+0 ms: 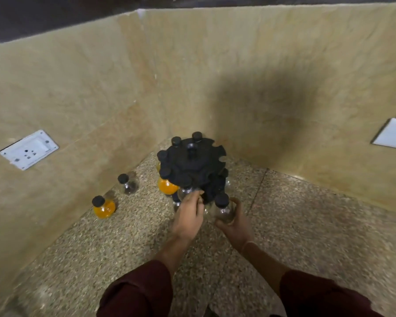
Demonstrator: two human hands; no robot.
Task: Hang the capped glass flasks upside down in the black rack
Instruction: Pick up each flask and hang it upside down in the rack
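Clear round-bellied glass flask with black cap (223,208) cupped upright in the right hand (233,225), just right of the black notched rack (193,167), nearer than the left hand (188,218) pinching a racked flask.

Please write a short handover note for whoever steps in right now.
Left hand: fingers on a clear flask at the black rack front edge.
Right hand: holds a clear capped flask, cap up, beside the rack.
Done: several flasks sit in rack slots.
Left: the held flask, plus an orange flask and a clear flask standing on the counter; slots on the right look free.
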